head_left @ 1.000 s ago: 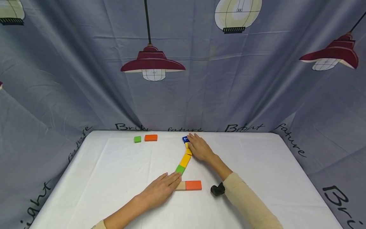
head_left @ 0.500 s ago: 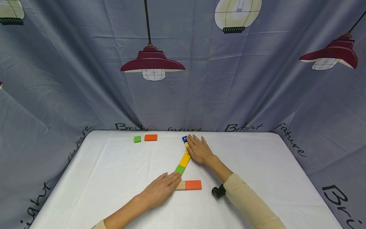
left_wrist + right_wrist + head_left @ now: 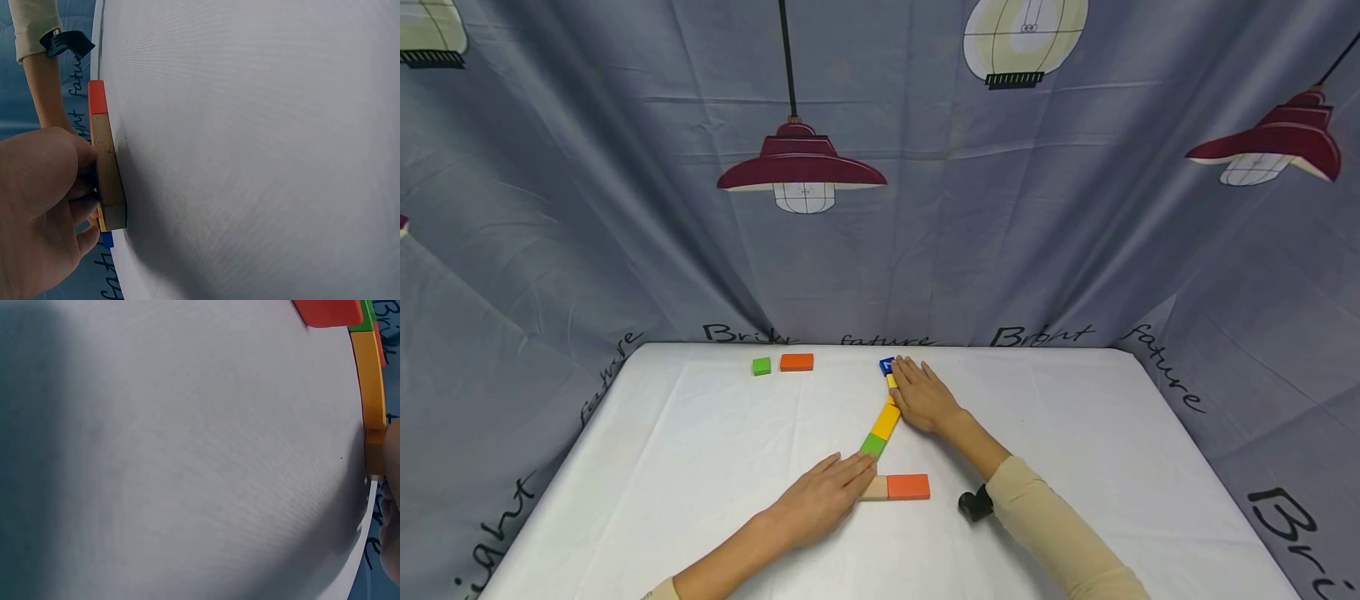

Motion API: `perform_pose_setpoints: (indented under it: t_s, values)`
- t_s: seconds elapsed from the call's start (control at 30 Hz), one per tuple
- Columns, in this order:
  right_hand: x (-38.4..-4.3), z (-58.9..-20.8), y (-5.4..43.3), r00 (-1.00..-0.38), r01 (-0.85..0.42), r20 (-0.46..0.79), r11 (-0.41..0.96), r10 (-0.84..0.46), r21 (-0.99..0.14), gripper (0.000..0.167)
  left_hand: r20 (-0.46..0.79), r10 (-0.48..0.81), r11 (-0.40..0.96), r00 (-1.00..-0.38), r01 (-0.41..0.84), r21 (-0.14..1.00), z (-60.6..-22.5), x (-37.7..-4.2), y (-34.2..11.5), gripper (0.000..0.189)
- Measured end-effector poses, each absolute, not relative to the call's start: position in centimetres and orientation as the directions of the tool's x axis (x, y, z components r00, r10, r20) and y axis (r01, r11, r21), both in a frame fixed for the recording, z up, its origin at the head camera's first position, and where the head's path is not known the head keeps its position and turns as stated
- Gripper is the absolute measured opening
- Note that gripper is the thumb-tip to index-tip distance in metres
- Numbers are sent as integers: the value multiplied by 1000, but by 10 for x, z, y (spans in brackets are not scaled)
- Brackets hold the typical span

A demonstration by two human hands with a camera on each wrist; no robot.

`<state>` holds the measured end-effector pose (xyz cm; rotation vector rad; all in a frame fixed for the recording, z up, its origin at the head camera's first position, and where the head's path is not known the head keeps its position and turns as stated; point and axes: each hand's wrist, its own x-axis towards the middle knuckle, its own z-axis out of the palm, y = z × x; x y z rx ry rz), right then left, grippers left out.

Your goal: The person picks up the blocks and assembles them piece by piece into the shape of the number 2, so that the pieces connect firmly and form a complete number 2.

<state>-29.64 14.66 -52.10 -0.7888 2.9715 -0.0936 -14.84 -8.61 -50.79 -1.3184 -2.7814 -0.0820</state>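
Observation:
A line of blocks slants across the white table: a blue block (image 3: 886, 366) at the far end, small yellow blocks (image 3: 891, 382), a longer yellow block (image 3: 886, 422) and a green block (image 3: 872, 445). My right hand (image 3: 927, 402) lies along the far end's right side, fingers extended, partly covering the blue and small yellow blocks. At the near end my left hand (image 3: 822, 500) rests with straight fingers over a plain wooden block (image 3: 106, 159). Against that block's right end sits an orange-red block (image 3: 908, 487). The left fingers hide where the two rows meet.
Near the far edge lie a small green block (image 3: 762, 366) and an orange block (image 3: 797, 362), apart from the line. A black wrist camera (image 3: 976, 504) hangs at the right sleeve. A grey curtain (image 3: 880, 250) stands behind the table.
The right hand has shifted slightly nearer and its fingers have spread. The small yellow blocks have moved a little left, more in line with the others. My left hand has stayed still.

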Motion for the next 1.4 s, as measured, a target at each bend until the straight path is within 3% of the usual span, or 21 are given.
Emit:
perform_pose_setpoints:
  t_s: [0.3, 0.5, 0.73, 0.87, 1.03, 1.4]
  values:
    - [-298, -522, 147, -863, -497, -57, 864, -502, -82, 60, 127, 779, 610, -614, 789, 70, -506, -153, -86, 43]
    - [-297, -521, 148, -860, -499, -79, 863, -504, -72, 60, 100, 771, 608, -629, 774, 179, -500, -163, -86, 38]
    - [-298, -519, 148, -859, -502, -71, 861, -507, -81, 61, 138, 672, 646, -727, 668, 369, -495, -192, -99, 38]
    - [-298, -519, 147, -855, -509, -69, 858, -513, -69, 61, 190, 545, 670, -817, 560, 487, -495, -214, -115, 37]
    - [-298, -519, 148, -854, -515, -58, 856, -517, -53, 60, 231, 411, 660, -882, 462, 592, -490, -246, -133, 38]
    - [-299, -520, 148, -853, -518, -63, 855, -519, -33, 61, 171, 328, 735, -929, 364, 572, -485, -296, -156, 41]
